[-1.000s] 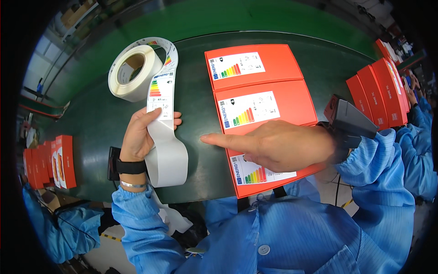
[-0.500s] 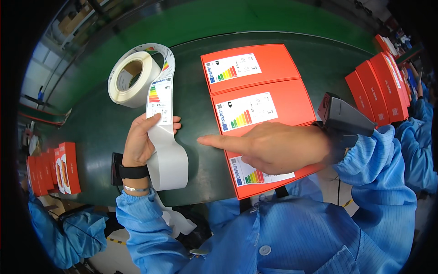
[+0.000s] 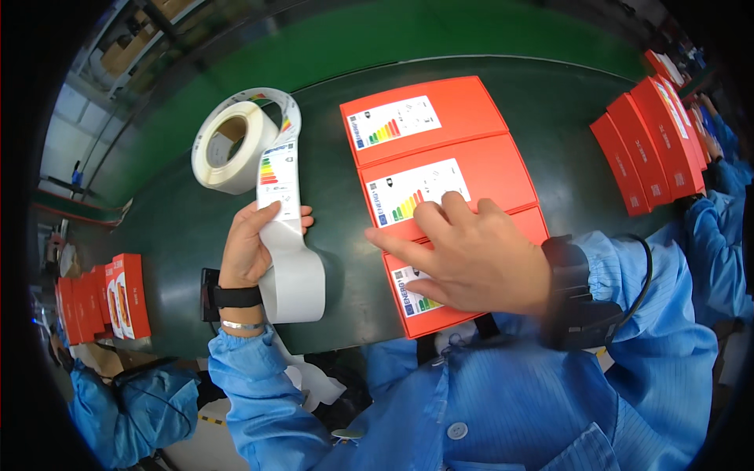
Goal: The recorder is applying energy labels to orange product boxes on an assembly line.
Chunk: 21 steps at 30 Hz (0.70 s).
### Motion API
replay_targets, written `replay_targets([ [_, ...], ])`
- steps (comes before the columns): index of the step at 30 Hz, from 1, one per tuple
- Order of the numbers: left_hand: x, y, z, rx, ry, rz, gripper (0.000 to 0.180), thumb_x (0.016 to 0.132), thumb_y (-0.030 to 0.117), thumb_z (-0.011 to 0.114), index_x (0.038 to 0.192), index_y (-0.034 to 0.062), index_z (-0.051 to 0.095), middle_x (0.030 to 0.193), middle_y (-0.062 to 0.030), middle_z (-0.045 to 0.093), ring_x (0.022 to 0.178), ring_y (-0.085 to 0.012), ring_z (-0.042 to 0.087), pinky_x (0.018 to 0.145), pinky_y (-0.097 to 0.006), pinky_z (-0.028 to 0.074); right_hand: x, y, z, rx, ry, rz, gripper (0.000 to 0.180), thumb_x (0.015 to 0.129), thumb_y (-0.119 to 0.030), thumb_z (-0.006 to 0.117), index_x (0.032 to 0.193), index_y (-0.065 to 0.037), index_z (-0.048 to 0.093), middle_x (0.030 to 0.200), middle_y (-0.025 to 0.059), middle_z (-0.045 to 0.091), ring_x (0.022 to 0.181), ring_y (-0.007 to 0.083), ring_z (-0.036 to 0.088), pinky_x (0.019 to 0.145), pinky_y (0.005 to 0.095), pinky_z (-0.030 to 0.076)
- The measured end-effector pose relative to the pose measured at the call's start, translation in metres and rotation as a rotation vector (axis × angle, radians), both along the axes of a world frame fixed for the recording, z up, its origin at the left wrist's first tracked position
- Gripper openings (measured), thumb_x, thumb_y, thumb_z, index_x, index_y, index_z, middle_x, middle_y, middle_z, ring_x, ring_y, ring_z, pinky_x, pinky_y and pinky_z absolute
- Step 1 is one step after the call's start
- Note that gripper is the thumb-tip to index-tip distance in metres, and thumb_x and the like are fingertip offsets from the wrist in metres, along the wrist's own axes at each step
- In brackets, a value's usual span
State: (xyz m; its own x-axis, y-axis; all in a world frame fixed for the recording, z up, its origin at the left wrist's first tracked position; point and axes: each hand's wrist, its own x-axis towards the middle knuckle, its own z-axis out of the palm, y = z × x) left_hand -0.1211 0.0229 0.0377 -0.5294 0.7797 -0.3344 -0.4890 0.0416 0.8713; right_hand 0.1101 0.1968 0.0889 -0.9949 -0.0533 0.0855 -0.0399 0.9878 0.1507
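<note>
My left hand (image 3: 250, 245) pinches a strip of energy labels (image 3: 279, 169) between thumb and fingers. That strip runs from a white label roll (image 3: 212, 161) standing just beyond, and its bare backing (image 3: 297, 286) loops down past my wrist. Three flat red boxes lie in a row, each with an energy label: the far box (image 3: 471, 110), the middle box (image 3: 499, 169) and the near box (image 3: 534, 224). Over the middle and near boxes is my right hand (image 3: 487, 255), fingers spread and nothing held. Its fingertips are at the middle label (image 3: 404, 192); whether they touch it I cannot tell.
A dark green work surface (image 3: 345, 228) carries everything, with a green wall (image 3: 353, 35) behind. More red boxes stand at the right (image 3: 656, 149) and at the far left (image 3: 129, 294). Other people in blue sleeves (image 3: 719, 251) sit at both sides. Loose backing paper (image 3: 318, 385) hangs below the edge.
My right hand has turned from pointing left with one finger to spread fingers over the middle and near boxes. My left hand keeps hold of the label strip.
</note>
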Motion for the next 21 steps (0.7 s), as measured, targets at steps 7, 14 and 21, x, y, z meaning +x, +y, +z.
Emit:
replay_targets([
  [7, 0.004, 0.002, -0.011, -0.007, 0.103, -0.004, 0.023, 0.083, 0.016, 0.056, 0.095, -0.0033, 0.057, 0.089, -0.0141, 0.063, 0.083, -0.0196, 0.063, 0.073, -0.028, 0.051, 0.015, 0.018, -0.007, -0.220, 0.125, 0.128, 0.042, 0.071, -0.014, 0.056, 0.113, -0.010, 0.053, 0.090, 0.0104, 0.048, 0.075, 0.0232, 0.049, 0.063, 0.0347, 0.042],
  [14, 0.066, -0.034, 0.008, -0.122, 0.084, -0.190, 0.038, 0.082, 0.012, 0.058, 0.117, 0.0000, 0.049, 0.096, -0.0052, 0.061, 0.082, -0.0072, 0.057, 0.071, -0.021, 0.048, 0.012, 0.047, 0.006, -0.170, 0.286, 0.305, 0.035, 0.070, -0.005, 0.055, 0.105, -0.003, 0.056, 0.090, 0.0116, 0.052, 0.075, 0.0253, 0.052, 0.063, 0.0354, 0.044],
  [21, 0.132, -0.111, 0.018, -0.253, 0.261, -0.457, 0.043, 0.086, 0.031, 0.054, 0.111, -0.0030, 0.051, 0.086, -0.0101, 0.063, 0.080, -0.0149, 0.059, 0.075, -0.026, 0.044, -0.037, 0.055, 0.064, -0.154, 0.550, 0.401, 0.030, 0.067, 0.001, 0.057, 0.097, 0.000, 0.056, 0.086, 0.0119, 0.053, 0.072, 0.0252, 0.052, 0.061, 0.0345, 0.043],
])
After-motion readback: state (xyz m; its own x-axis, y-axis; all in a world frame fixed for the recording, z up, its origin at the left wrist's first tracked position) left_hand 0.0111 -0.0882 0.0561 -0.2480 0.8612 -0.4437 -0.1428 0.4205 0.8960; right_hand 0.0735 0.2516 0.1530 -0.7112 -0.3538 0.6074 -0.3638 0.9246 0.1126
